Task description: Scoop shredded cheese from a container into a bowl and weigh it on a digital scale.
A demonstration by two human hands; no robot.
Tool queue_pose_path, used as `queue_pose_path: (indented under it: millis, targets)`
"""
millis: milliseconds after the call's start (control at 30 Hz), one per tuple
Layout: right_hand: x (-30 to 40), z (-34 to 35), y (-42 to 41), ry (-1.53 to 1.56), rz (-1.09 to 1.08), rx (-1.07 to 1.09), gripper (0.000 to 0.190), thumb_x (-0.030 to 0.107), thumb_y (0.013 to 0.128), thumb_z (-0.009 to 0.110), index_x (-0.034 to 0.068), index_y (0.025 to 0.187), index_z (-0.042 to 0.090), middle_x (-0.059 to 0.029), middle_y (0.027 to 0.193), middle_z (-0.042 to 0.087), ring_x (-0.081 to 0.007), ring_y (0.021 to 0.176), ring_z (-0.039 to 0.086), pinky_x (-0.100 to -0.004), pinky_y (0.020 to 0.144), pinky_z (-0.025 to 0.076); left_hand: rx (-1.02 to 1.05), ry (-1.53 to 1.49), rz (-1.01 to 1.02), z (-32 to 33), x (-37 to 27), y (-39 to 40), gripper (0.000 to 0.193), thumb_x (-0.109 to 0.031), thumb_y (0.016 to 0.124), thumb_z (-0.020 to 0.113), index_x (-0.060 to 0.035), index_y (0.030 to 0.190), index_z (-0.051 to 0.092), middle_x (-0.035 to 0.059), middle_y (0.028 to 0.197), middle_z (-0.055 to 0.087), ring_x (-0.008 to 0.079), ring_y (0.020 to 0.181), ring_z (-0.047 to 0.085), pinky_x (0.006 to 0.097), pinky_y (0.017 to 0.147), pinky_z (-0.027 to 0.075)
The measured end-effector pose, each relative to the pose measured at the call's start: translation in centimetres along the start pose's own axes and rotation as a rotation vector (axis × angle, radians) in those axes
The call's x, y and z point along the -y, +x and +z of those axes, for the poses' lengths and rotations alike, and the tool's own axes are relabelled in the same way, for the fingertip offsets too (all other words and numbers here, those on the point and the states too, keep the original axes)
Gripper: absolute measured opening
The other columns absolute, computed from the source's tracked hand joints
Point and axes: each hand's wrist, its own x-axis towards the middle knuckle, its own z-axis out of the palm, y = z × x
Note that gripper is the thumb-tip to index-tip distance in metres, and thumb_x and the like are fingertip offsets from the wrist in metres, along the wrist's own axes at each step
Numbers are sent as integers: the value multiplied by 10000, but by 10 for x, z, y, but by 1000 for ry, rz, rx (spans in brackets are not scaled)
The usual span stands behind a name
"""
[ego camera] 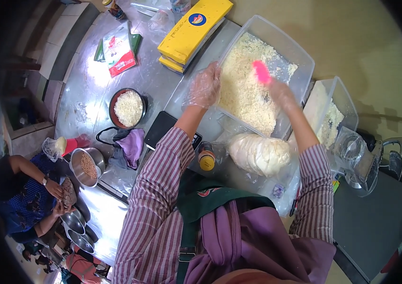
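Observation:
My left hand (204, 87), in a clear plastic glove, grips the left wall of a clear plastic tub (302, 56). Pale yellow crumbly mixture (243, 103) covers much of the tub's floor, thinner at the upper right. Over the right part of the tub, my right hand (283, 95) is shut on a bright pink tool (262, 72), probably a spatula or scraper; it is blurred and touches the mixture. Close below the tub lies a plastic-wrapped whitish mass (259, 154), with a yellow-capped bottle (206, 160) to its left.
Yellow boxes (192, 33) stand left of the tub. A bowl of white grains (128, 108), a black kitchen scale (162, 127) and a cloth mask (130, 145) lie further left. A second clear tub (346, 103) is at the right. At the lower left a co-worker (30, 198) handles a filled bag.

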Motion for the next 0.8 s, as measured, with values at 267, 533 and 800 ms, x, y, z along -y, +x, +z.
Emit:
queue_pose_path:
  millis: [267,533,800]
  targets:
    - [26,-26,13,-158,-317,16,415,298,978,334,58,1228,563,-221,1174,610,-364,1109,577,-421,988,434,-21,17,-20,-5,7,-5,347,-293,969,434,-94,1234,539,263,1063,612,461,1017,556,525,845,440]
    - [34,16,-18,-203,-346,-36,410,343,986,338,88,1193,584,-201,1142,625,-391,1022,605,-470,924,458,-25,-13,-33,-7,20,-4,340,-291,969,439,-90,1222,546,263,1047,616,458,1003,561,523,830,443]
    - [-1,16,-11,-111,-194,-111,416,362,980,366,104,1231,575,-181,1175,623,-333,1072,606,-427,941,465,-35,-21,4,1,16,1,343,-286,968,444,-72,1213,551,270,1011,625,461,973,577,523,818,453]
